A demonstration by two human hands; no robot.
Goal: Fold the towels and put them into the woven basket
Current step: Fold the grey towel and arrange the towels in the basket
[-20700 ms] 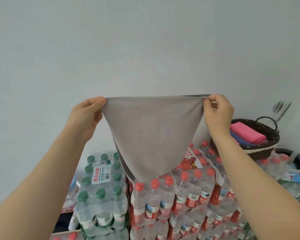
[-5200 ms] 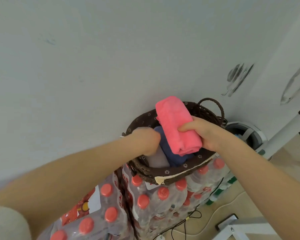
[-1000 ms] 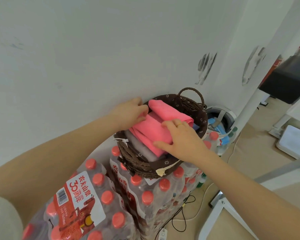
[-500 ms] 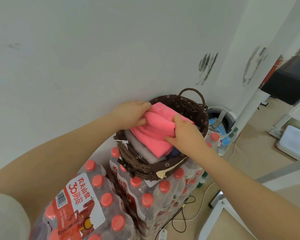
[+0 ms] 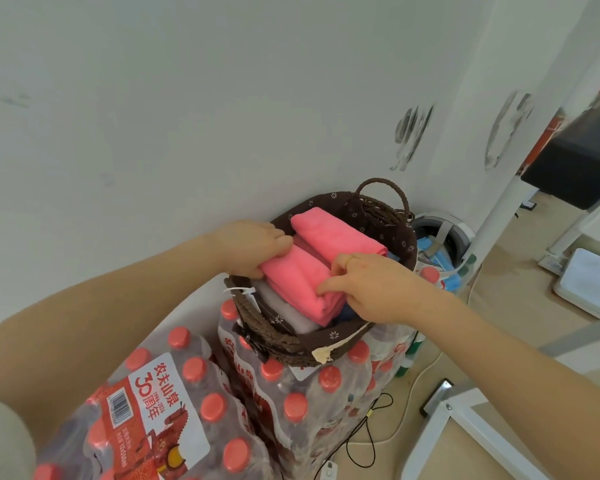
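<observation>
Plastic-wrapped bottle packs (image 5: 160,407): stacked against the wall, serving as a stand for the basket.
Left hand (image 5: 253,247): fingers curled onto the pink towel's (image 5: 305,282) left end, likely steadying it.
Grey towel (image 5: 284,311): folded, lying under the pink one.
Woven basket (image 5: 278,337): sits atop the packs, holding all the towels.
Right hand (image 5: 371,289): fingers bent, pinching the pink fold's right edge, probably tucking it in.
</observation>
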